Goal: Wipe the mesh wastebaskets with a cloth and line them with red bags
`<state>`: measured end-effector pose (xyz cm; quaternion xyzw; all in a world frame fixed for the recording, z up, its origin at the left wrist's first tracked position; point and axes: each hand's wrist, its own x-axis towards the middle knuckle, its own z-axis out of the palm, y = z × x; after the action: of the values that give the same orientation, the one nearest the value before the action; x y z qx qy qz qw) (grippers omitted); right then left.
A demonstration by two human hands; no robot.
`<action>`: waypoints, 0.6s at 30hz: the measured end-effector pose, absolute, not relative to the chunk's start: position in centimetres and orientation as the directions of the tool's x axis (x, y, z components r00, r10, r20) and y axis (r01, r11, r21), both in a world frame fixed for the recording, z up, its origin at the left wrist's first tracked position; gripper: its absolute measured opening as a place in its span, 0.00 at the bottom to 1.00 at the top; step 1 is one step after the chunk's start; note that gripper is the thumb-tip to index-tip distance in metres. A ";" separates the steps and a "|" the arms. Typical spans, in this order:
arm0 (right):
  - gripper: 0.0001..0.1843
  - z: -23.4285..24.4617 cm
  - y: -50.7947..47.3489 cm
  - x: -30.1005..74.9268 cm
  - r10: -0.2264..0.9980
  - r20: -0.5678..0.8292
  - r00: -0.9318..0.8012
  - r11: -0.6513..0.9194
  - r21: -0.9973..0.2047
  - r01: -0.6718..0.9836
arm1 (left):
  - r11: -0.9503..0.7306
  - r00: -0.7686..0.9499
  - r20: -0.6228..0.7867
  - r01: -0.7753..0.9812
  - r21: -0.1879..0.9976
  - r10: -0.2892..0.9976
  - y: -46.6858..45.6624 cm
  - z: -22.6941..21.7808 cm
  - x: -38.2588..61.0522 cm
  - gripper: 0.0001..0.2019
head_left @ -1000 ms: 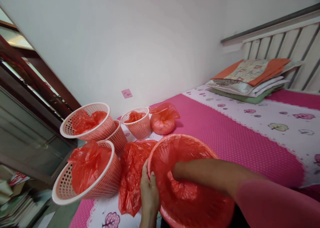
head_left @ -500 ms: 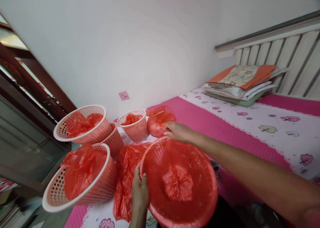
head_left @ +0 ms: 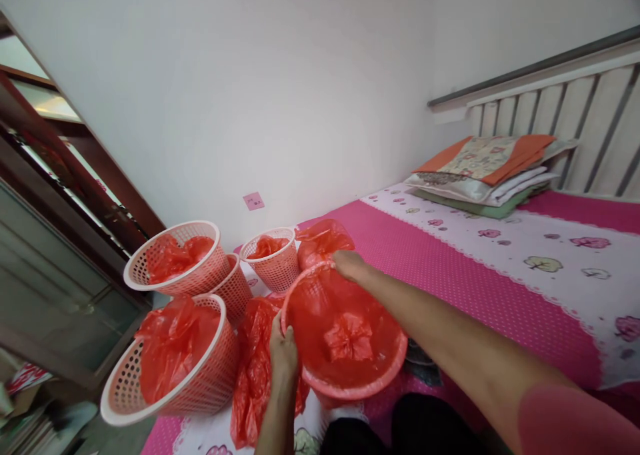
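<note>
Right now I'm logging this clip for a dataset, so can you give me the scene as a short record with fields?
Setting: a bed with a pink cover, beside a white wall
Left hand: grips the near rim of the red-lined basket
Right hand: on the far rim of the same basket
Basket contents: red plastic liner, bunched at the middle
Beside it: loose red bag lying on the bed
Other baskets: large one near left, one behind it, small one, all with red bags
Far right: folded bedding
</note>
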<state>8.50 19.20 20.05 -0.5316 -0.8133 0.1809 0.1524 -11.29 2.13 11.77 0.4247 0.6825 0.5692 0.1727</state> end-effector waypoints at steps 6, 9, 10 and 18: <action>0.19 17.1 19.5 7.6 0.908 0.176 -0.379 0.418 -0.360 0.834 | 0.057 -0.531 0.177 0.395 0.917 0.829 3.4 10.2 -12.9 0.21; 0.18 16.2 19.9 7.3 0.899 0.202 -0.388 0.435 -0.336 0.835 | 0.071 -0.536 0.293 0.556 0.828 0.792 4.1 12.2 -13.8 0.24; 0.18 16.1 20.0 7.2 0.897 0.205 -0.391 0.440 -0.330 0.835 | 0.078 -0.536 0.368 0.637 0.767 0.760 4.7 13.5 -14.0 0.26; 0.19 15.4 20.7 7.5 0.882 0.239 -0.405 0.463 -0.289 0.838 | 0.110 -0.239 0.256 0.896 0.431 0.937 15.1 20.7 -11.8 0.19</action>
<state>7.54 20.72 15.42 -0.5144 -0.8360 0.0613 0.1808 -11.83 15.14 20.73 0.6157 0.7440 0.2564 0.0403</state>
